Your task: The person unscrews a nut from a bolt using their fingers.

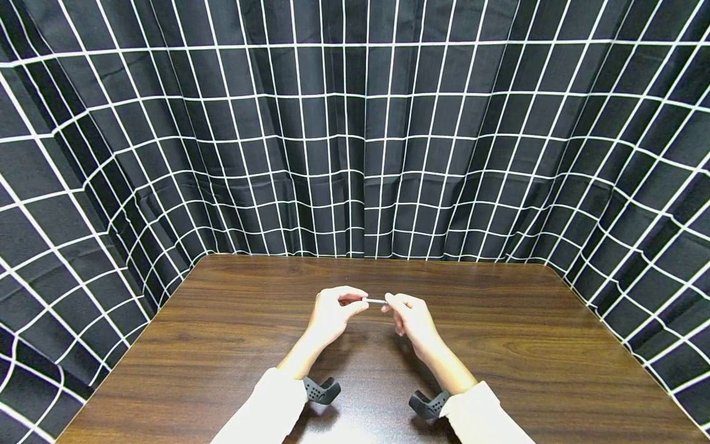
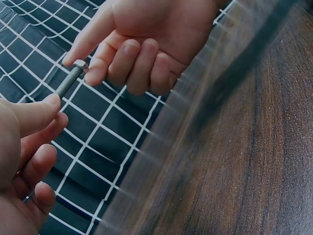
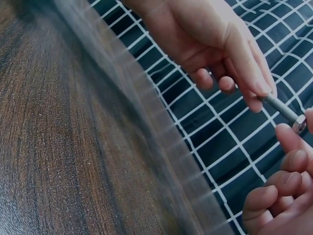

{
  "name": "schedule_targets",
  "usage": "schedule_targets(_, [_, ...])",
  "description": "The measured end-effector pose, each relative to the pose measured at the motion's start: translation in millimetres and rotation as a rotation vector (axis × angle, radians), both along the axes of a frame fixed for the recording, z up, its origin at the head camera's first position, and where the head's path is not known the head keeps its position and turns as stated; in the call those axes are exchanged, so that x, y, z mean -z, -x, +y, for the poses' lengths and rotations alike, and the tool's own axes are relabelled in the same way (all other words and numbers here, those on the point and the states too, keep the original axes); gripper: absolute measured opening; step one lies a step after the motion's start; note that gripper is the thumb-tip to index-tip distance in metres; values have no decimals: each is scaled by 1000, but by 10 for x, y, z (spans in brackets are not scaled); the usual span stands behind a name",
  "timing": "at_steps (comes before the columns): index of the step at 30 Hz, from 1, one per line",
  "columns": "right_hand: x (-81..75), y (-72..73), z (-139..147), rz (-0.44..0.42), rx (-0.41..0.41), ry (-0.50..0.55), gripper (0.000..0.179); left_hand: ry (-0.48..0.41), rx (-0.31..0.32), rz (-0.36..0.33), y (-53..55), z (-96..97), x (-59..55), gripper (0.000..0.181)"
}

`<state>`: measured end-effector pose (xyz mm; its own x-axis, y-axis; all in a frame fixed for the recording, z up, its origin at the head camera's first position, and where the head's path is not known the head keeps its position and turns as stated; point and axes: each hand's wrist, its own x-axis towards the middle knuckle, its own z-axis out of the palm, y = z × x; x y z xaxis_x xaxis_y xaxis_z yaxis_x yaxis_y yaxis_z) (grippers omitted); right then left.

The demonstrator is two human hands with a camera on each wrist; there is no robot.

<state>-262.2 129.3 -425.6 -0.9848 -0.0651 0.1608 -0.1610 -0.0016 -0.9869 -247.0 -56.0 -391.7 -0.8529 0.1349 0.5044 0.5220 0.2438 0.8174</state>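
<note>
A grey metal bolt (image 2: 70, 82) with a threaded shaft is held up between the two hands over the table. My left hand (image 1: 331, 313) pinches one end of the shaft between thumb and forefinger, its other fingers loosely bent. At the opposite end sits a shiny hexagonal piece (image 3: 299, 124); I cannot tell whether it is the bolt's head or a nut. Thumb and forefinger of my right hand (image 1: 415, 319) lie on either side of that piece and pinch it. The remaining right fingers curl towards the palm. Between the hands, the middle of the shaft (image 3: 281, 107) shows.
Below the hands spreads a brown wood-grain table (image 1: 194, 333). A black curtain (image 1: 310, 154) with a white grid stands behind it and along both sides. Dark wrist mounts (image 1: 322, 391) sit at the white sleeve (image 1: 266, 410) cuffs, low over the table.
</note>
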Motion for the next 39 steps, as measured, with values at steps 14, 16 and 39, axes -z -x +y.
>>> schedule_targets(14, [18, 2, 23, 36, -66, 135, 6, -7, 5, -3, 23, -18, 3, 16])
schedule_targets(16, [20, 3, 24, 46, -73, 144, 7, -7, 5, -3, 22, -18, 2, 16])
schedule_targets(39, [27, 9, 22, 112, -111, 172, 28, -10, 9, -8, 34, -29, 16, 16])
